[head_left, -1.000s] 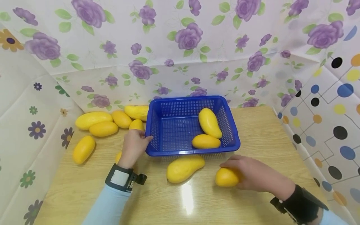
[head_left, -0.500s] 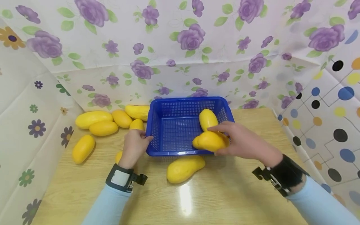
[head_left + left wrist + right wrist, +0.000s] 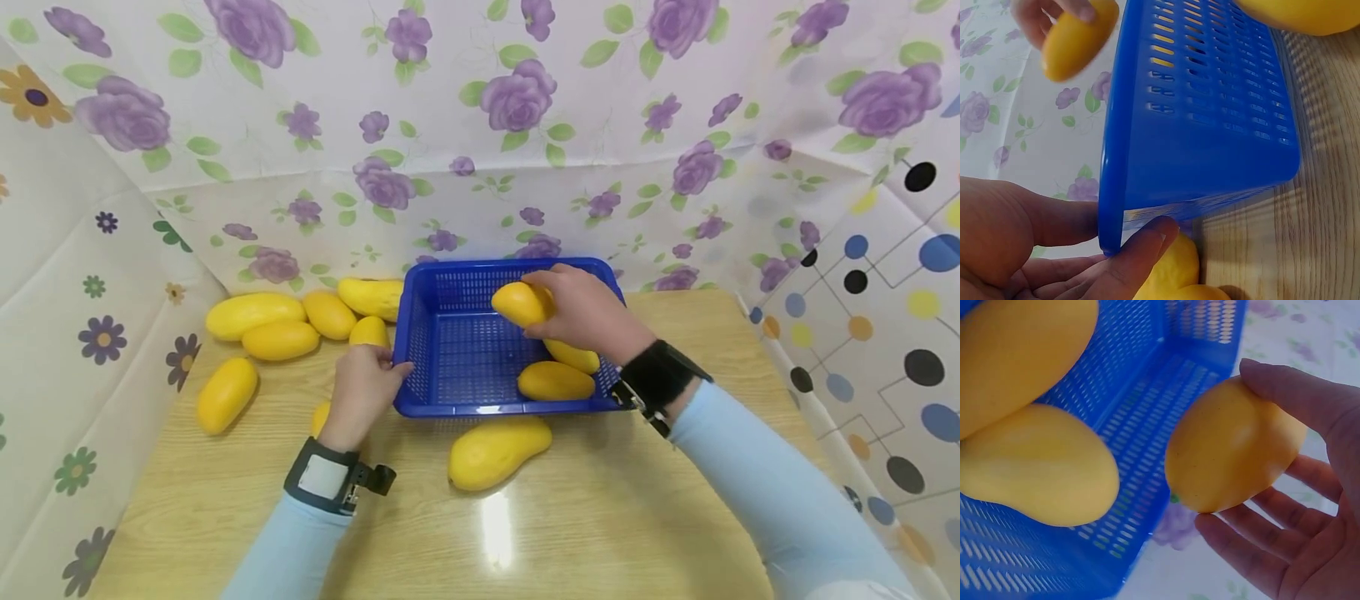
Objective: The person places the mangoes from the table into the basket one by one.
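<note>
Mango (image 3: 521,303) held in the right hand (image 3: 581,312) sits just above centre of the head view, over the far part of the blue basket (image 3: 450,408), clear of the two mangoes lying in the basket (image 3: 555,380) at its right side. The fingers wrap over the fruit from above. At the basket's left rim, lower centre-left of the frame, the left hand (image 3: 362,393) pinches the edge. One loose mango (image 3: 497,450) lies on the counter (image 3: 600,517) just in front of the basket, and a cluster of mangoes (image 3: 277,333) lies at the left.

From the left wrist, the thumb and fingers (image 3: 1141,250) clamp the basket's rim (image 3: 1113,156) at the lower left, one yellow fruit (image 3: 1169,272) just below them; the held mango (image 3: 1075,40) shows in the upper left.

From the right wrist, the mango (image 3: 1232,447) fills the centre right, cradled between the thumb on top and curled fingers (image 3: 1254,547) below, above the basket's mesh floor (image 3: 1147,406); the two resting fruits (image 3: 1035,462) crowd the left of the frame.

Judging by this, the grip looks loose and the skin smooth, so the fruit could slip and drop hard onto the mesh. Released too near the back wall, it might roll against the rim or over it. If the left hand's pinch lets go, a knock could slide the light basket along the glossy counter.
</note>
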Motion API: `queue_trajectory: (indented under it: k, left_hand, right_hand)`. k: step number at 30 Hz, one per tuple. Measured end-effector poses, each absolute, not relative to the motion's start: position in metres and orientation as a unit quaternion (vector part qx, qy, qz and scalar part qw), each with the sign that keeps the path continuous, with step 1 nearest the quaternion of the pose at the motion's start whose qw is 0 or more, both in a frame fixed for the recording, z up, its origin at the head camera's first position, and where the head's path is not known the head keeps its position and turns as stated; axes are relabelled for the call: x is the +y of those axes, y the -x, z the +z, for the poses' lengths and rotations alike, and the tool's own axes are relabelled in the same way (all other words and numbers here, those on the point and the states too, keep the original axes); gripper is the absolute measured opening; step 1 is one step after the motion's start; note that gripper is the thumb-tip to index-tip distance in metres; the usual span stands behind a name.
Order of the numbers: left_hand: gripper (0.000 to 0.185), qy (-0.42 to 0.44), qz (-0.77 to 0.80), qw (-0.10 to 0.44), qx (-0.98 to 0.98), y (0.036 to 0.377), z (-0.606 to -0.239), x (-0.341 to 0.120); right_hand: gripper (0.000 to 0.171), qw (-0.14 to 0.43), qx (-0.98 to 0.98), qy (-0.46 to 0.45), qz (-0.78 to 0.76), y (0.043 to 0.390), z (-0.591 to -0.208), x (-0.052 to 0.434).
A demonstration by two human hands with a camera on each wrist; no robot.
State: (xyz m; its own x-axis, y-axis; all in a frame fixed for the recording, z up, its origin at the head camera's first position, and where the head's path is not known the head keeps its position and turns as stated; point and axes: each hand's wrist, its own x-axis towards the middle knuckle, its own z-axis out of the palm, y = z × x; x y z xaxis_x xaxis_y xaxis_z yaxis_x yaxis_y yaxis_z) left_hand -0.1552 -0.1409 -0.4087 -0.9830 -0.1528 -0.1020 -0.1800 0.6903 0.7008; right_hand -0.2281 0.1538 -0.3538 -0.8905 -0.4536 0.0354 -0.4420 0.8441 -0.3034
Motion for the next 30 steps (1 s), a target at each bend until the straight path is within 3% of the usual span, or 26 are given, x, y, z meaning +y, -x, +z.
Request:
queue_trajectory:
  k: [12,22,30]
  left_hand:
    - [0.019,0.090,0.374,0.012,0.923,0.154,-0.407,-0.143]
    - [0.019,0.095,0.371,0.012,0.924,0.153,-0.406,-0.144]
    - [0.018,0.084,0.375,0.001,0.923,0.153,-0.409,-0.141]
  right_hand:
    - [0.065,0.064,0.959,0.243,-0.134,0.279,-0.393,0.115]
    - [0.064,0.066,0.957,0.263,-0.102,0.299,-0.426,0.090]
    - [0.063,0.075,0.966,0.238,-0.067,0.304,-0.431,0.089]
